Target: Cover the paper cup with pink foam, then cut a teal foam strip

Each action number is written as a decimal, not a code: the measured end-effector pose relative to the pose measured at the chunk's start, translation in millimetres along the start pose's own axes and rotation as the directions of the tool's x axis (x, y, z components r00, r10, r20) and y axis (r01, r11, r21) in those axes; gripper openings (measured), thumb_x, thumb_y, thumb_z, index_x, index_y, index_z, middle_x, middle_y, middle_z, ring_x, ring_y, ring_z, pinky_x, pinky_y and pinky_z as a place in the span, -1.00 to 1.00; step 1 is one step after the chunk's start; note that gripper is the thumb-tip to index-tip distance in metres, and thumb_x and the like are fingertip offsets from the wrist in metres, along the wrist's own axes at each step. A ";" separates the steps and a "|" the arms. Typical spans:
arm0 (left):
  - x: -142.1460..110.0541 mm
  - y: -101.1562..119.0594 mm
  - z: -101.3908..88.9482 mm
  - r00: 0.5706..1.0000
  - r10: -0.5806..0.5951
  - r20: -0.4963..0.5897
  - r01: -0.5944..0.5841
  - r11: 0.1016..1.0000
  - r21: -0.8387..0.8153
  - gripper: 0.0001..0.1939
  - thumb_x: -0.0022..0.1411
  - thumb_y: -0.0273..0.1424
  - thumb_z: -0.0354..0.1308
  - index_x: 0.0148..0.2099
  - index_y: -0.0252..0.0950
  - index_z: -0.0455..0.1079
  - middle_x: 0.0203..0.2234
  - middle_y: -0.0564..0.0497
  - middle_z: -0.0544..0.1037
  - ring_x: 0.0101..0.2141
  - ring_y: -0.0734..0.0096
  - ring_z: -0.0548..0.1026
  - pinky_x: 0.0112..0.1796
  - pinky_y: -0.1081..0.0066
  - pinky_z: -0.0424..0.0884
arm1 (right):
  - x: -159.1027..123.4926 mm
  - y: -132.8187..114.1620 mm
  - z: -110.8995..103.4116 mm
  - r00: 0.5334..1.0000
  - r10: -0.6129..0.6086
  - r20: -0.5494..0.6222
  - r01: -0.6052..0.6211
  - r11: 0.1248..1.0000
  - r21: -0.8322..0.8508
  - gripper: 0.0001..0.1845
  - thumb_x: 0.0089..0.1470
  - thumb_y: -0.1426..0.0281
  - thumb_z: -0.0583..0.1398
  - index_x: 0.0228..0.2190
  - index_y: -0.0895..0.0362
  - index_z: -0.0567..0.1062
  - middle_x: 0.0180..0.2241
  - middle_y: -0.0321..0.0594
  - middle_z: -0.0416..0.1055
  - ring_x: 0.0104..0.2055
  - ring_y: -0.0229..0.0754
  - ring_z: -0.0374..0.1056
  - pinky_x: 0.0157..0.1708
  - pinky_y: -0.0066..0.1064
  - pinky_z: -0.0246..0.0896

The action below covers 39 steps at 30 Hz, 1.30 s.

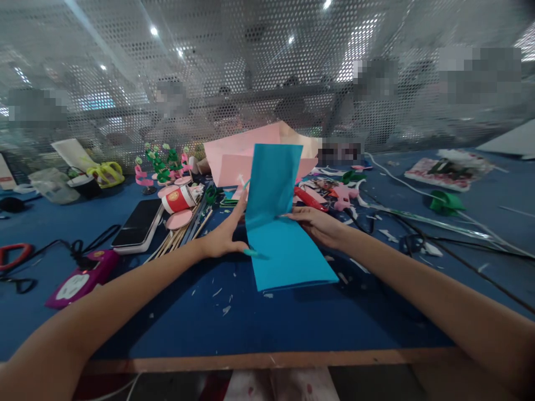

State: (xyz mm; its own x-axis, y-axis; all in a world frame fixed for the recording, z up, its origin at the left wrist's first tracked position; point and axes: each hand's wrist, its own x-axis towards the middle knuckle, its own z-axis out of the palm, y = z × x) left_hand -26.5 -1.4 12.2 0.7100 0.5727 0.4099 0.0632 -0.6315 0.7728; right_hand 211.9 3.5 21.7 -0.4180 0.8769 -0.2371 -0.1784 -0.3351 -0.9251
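A blue sheet of paper (279, 234) lies on the dark blue table (251, 317) with its far half bent upward. My left hand (225, 234) presses at its left edge near the fold, thumb stretched onto the paper, fingers up along the raised half. My right hand (320, 224) touches the right edge at the fold, fingers extended. Neither hand holds anything else.
Pink paper (242, 147) stands behind the blue sheet. A red paper cup (179, 199), wooden sticks (184, 234), a phone (137, 223), a magenta device (81, 278), paper flowers (161, 164), a green scrap (446, 201), cables (443, 225) and paper bits lie around. A perforated screen (267, 67) backs the table.
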 end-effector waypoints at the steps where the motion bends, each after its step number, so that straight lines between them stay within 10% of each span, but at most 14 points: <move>1: -1.8 -1.8 -0.2 1.000 0.009 0.028 -0.011 0.996 0.092 0.19 -0.15 0.11 0.15 0.30 -0.12 -0.53 0.29 -0.16 -0.27 0.23 -0.09 -0.09 0.16 0.02 -0.03 | -1.0 -0.9 1.6 1.000 0.004 -0.012 -0.004 1.000 0.015 -0.87 -0.03 0.55 0.15 -0.40 0.15 0.48 -0.49 -0.27 0.50 -0.48 -0.29 0.41 -0.33 -0.44 0.36; 9: -9.9 -16.9 -2.7 0.994 0.101 0.050 -0.112 0.945 0.307 0.27 -0.26 0.09 0.23 0.31 -0.17 -0.47 0.28 -0.27 -0.24 0.23 -0.17 -0.13 0.15 -0.05 -0.03 | -6.5 -5.5 9.4 0.996 0.090 -0.030 -0.087 0.994 0.070 -0.82 0.01 0.56 0.08 -0.48 0.13 0.45 -0.56 -0.27 0.48 -0.55 -0.28 0.39 -0.43 -0.45 0.35; 16: -3.6 0.7 1.6 0.982 0.087 -0.167 -0.020 0.930 0.366 -0.47 0.11 -0.24 0.14 0.11 -0.27 0.19 -0.02 -0.21 0.37 -0.06 0.19 0.40 -0.13 0.24 0.40 | -7.0 -3.1 8.7 0.983 0.176 0.043 -0.177 0.984 0.023 -0.85 0.03 0.59 0.08 -0.47 0.20 0.42 -0.58 -0.28 0.46 -0.54 -0.35 0.38 -0.46 -0.56 0.33; 24: 0.1 -4.4 2.9 0.854 -0.109 -0.508 0.118 0.993 -0.016 -0.56 -0.01 -0.28 0.26 -0.09 -0.31 0.26 -0.48 0.08 0.39 -0.53 0.58 0.35 -0.53 0.54 0.32 | -11.2 -0.4 9.9 0.950 -0.023 0.311 0.039 0.998 -0.046 -0.29 0.01 -0.13 -0.11 -0.07 0.15 0.33 -0.14 0.02 0.44 -0.14 -0.01 0.40 -0.28 -0.17 0.34; 29: 4.7 6.5 9.7 0.850 -0.260 -0.457 0.197 0.963 -0.182 -0.37 -0.01 -0.30 0.26 0.10 -0.26 0.13 -0.50 0.11 0.35 -0.55 0.59 0.33 -0.55 0.56 0.32 | -11.7 4.6 12.5 0.945 -0.275 0.179 0.297 0.948 -0.112 -0.12 -0.41 -0.21 0.19 -0.09 0.03 0.37 -0.04 -0.07 0.38 0.01 0.04 0.29 -0.16 -0.20 0.30; 34: 4.4 15.8 15.5 0.888 -0.325 -0.327 0.269 0.941 -0.205 -0.15 -0.02 -0.31 0.26 0.25 -0.25 -0.07 -0.53 0.10 0.37 -0.58 0.55 0.34 -0.59 0.54 0.32 | -13.1 0.6 17.1 0.932 -0.324 -0.160 0.274 0.922 -0.272 -0.32 -0.42 0.18 0.39 -0.16 0.09 0.43 -0.09 -0.07 0.43 -0.12 0.02 0.38 -0.25 -0.21 0.38; 39: 5.3 15.3 13.4 0.893 -0.352 -0.280 0.260 0.912 -0.318 -0.09 -0.05 -0.32 0.28 0.28 -0.19 -0.13 -0.26 -0.05 0.44 -0.39 0.43 0.46 -0.43 0.46 0.42 | -13.0 -1.4 17.6 0.949 -0.282 -0.139 0.206 0.892 -0.403 -0.61 -0.38 0.28 0.39 -0.40 0.16 0.53 -0.33 -0.13 0.52 -0.29 -0.04 0.43 -0.35 -0.27 0.41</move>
State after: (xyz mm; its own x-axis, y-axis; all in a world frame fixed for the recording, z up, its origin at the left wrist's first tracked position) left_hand -12.4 -15.0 19.7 0.4156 0.8801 0.2297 0.0190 -0.2609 0.9652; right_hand 201.9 -13.5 31.3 -0.2226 0.9749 -0.0057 0.1135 0.0201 -0.9933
